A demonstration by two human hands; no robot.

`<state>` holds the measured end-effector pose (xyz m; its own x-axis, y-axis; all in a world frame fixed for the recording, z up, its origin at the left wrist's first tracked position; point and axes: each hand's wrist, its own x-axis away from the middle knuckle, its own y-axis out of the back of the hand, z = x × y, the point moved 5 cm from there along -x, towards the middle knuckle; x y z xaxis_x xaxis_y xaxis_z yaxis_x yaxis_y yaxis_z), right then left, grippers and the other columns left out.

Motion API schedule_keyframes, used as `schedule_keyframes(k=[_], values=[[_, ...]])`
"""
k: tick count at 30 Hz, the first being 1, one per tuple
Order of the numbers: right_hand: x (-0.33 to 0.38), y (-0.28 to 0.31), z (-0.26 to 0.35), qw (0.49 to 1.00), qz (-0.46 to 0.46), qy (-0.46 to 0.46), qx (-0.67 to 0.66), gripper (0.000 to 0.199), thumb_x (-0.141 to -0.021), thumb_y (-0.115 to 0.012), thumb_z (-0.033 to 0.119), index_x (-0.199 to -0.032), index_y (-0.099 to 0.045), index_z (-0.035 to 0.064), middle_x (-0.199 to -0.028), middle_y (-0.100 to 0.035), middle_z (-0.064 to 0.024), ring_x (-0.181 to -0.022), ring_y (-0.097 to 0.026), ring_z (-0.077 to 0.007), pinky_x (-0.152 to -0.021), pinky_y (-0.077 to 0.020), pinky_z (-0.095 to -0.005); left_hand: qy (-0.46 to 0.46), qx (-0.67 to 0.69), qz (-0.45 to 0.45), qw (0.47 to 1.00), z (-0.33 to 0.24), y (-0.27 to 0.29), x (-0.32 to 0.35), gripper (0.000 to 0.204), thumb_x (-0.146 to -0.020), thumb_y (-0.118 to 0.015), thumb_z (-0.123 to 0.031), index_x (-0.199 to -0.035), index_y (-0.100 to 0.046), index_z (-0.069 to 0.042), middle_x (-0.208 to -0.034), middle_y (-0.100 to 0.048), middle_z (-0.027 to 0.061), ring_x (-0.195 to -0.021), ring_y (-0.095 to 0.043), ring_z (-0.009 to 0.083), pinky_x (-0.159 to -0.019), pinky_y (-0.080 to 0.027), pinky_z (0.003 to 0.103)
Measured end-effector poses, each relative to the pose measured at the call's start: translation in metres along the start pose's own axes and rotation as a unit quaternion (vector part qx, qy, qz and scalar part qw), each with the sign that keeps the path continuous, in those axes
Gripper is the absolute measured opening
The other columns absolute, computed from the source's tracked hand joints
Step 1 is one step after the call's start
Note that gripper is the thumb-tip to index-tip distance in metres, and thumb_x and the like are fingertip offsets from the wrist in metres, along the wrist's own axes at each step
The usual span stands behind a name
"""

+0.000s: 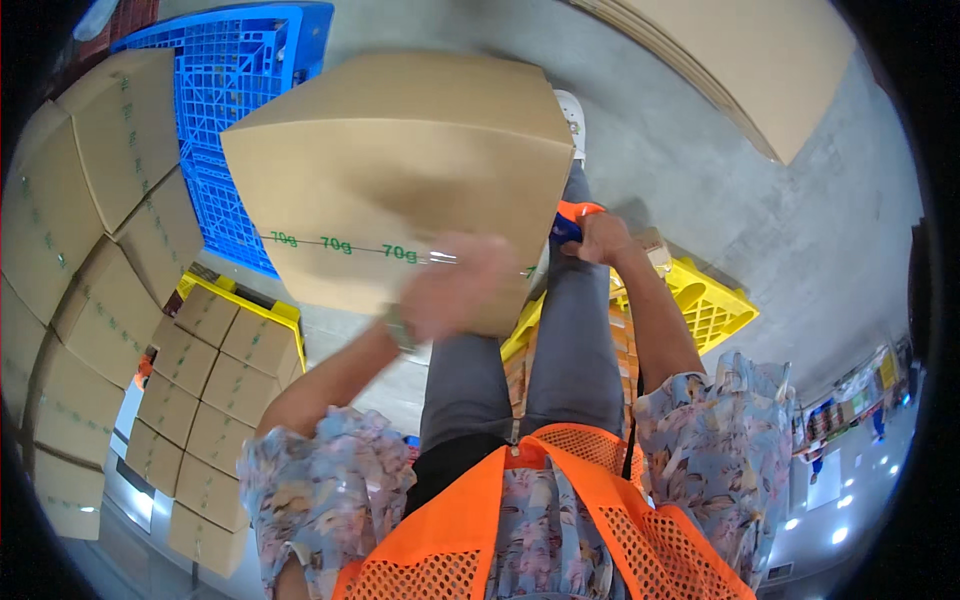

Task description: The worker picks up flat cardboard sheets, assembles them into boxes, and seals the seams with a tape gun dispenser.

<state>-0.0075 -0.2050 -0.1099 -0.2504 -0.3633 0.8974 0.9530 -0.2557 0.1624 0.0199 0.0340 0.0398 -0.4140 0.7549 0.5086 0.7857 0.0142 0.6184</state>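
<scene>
Your left hand presses flat, fingers together, on the stiff, bulky carton, likely light, while your right hand clamps the tape dispenser.

Blue pallet behind, stacked cartons at left, yellow pallet right, flat cardboard sheets, grey floor.

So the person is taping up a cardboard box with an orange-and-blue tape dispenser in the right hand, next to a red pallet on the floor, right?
Not quite: the pallet on the floor is blue, not red, as the head view shows. The right hand does hold the tape dispenser at the cardboard box.
</scene>
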Motion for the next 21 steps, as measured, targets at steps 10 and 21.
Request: schedule_keyframes(k=[10,21], values=[[0.005,-0.01,0.036,0.984,0.015,-0.156,0.081,0.029,-0.084,-0.061,0.034,-0.102,-0.072,0.0132,-0.104,-0.071,-0.0056,-0.096,-0.069,-0.0212,-0.075,-0.0519,-0.0369,-0.161,-0.379,0.502,0.761,-0.083,-0.062,-0.12,0.043,-0.094,-0.045,-0.035,-0.131,-0.058,-0.017,-0.138,-0.053,0.003,-0.133,-0.042,0.033,-0.109,-0.016,0.07],[0.039,-0.002,-0.03,0.829,-0.254,-0.143,-0.477,0.044,-0.077,-0.072,0.042,-0.084,-0.065,-0.0016,-0.071,-0.066,-0.0126,-0.066,-0.067,-0.0246,-0.067,-0.0537,-0.0363,0.195,0.038,0.177,0.964,-0.068,-0.112,-0.179,0.04,-0.094,-0.047,-0.033,-0.127,-0.061,-0.016,-0.133,-0.057,0.0035,-0.131,-0.044,0.031,-0.107,-0.026,0.064]])
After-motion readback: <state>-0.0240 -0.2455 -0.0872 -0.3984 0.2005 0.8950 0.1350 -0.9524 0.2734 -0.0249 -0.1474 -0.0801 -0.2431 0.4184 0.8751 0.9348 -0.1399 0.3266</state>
